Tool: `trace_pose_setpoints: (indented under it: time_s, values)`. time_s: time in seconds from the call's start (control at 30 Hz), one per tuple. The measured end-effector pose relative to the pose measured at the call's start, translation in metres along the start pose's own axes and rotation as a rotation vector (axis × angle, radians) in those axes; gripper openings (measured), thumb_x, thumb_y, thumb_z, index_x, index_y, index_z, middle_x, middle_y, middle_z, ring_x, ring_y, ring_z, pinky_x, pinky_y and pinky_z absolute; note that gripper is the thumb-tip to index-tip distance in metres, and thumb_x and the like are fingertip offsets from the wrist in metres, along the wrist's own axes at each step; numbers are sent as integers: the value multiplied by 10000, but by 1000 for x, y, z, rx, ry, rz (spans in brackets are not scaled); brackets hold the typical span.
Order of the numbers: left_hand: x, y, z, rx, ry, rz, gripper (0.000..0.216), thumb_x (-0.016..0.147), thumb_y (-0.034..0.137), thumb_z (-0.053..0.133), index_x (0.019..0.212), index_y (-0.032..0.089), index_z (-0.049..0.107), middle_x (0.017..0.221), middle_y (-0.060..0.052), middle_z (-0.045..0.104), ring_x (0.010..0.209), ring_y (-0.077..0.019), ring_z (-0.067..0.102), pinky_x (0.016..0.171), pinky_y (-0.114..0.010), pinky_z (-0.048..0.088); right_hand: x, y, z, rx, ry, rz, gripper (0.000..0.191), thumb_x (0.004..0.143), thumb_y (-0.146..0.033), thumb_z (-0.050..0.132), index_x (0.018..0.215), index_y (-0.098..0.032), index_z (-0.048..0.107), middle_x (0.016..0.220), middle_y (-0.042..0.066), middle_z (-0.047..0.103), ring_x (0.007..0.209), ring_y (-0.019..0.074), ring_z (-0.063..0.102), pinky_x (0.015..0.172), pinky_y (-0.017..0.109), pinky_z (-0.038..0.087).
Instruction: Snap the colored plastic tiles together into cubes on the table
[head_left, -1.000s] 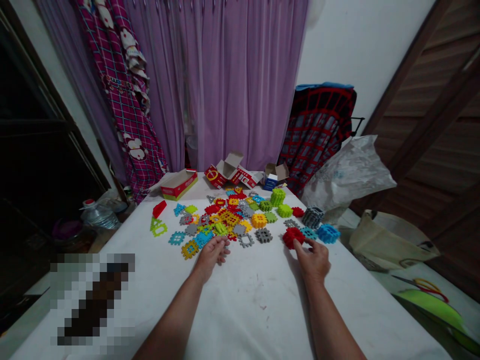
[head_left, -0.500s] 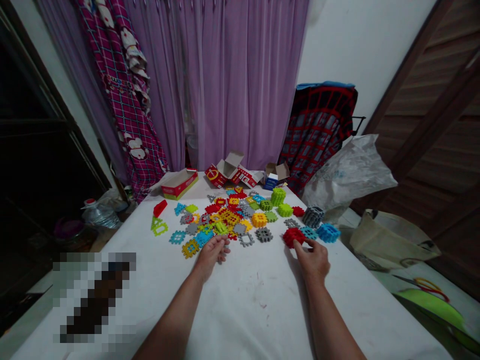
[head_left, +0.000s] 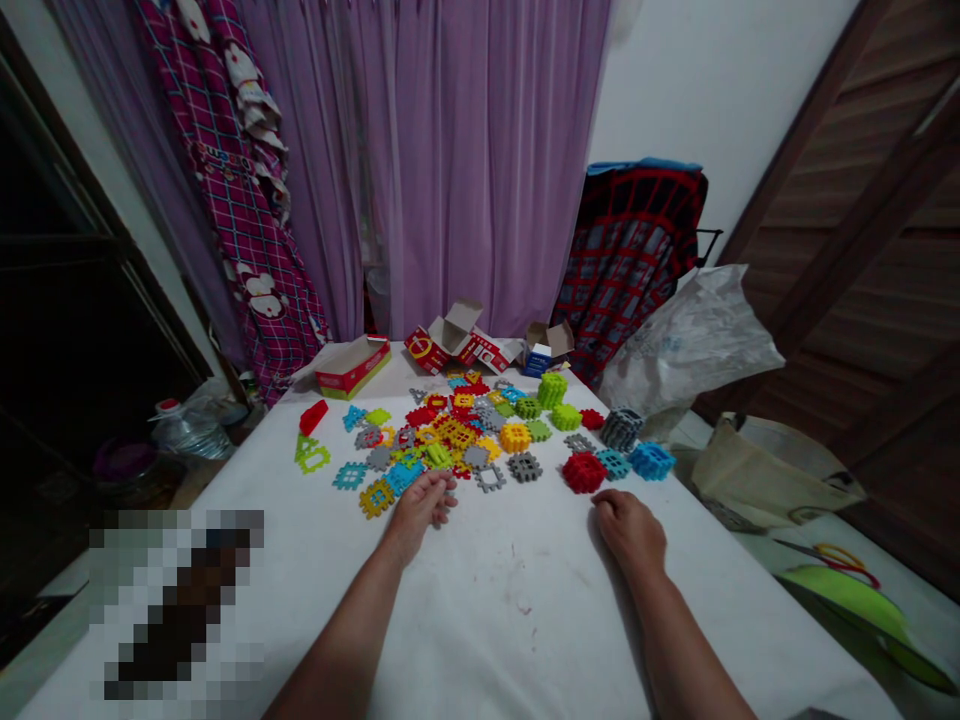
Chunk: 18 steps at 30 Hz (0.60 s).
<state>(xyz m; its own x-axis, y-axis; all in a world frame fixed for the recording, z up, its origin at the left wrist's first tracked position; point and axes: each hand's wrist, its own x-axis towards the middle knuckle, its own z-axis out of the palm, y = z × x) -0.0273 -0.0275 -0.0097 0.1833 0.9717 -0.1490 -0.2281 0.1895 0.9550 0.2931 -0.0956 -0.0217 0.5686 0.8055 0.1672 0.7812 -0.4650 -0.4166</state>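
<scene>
A pile of colourful plastic interlocking tiles (head_left: 450, 440) is spread across the middle of the white table (head_left: 487, 610). My left hand (head_left: 418, 507) rests flat on the table at the pile's near edge, its fingertips touching a blue tile (head_left: 403, 476) and holding nothing. A red cube built of tiles (head_left: 583, 472) stands to the right, with a blue cube (head_left: 651, 460) and a grey cube (head_left: 621, 429) beyond it. My right hand (head_left: 631, 530) lies a little in front of the red cube, apart from it, with its fingers curled under and nothing visible in them.
Opened red cardboard boxes (head_left: 457, 345) and a flat red box (head_left: 354, 367) sit at the table's far edge, before a purple curtain. A crumpled plastic bag (head_left: 690, 345) and a beige bag (head_left: 772, 480) lie off the right edge. A water bottle (head_left: 184, 428) stands to the left.
My right hand has let go of the red cube and drawn back toward me, its fingers curling in. My left hand has stayed in place.
</scene>
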Motion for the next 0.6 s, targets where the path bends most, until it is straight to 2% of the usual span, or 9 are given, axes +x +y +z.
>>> trace_pose_setpoints:
  time_s: [0.07, 0.17, 0.6]
  values:
    - [0, 0, 0, 7, -6, 3, 490, 626, 499, 785, 954, 158, 659, 942, -74, 688, 659, -112, 628, 442, -175, 405, 3, 3, -4, -83, -53, -72, 353, 840, -257, 420, 953, -264, 754, 1061, 48, 686, 967, 219, 610, 745, 309, 417]
    - [0, 0, 0, 14, -14, 4, 522, 605, 533, 786, 946, 159, 658, 937, -70, 683, 667, -118, 628, 442, -179, 404, 7, 3, -6, -130, -61, -114, 374, 869, -278, 414, 1020, -287, 756, 1080, 35, 686, 957, 205, 619, 738, 292, 421]
    - [0, 0, 0, 38, -21, 5, 517, 613, 537, 766, 948, 159, 656, 938, -75, 677, 678, -122, 627, 452, -181, 400, 15, -15, -3, -171, -56, -108, 365, 884, -277, 424, 1020, -296, 762, 1035, 43, 695, 949, 204, 618, 752, 286, 426]
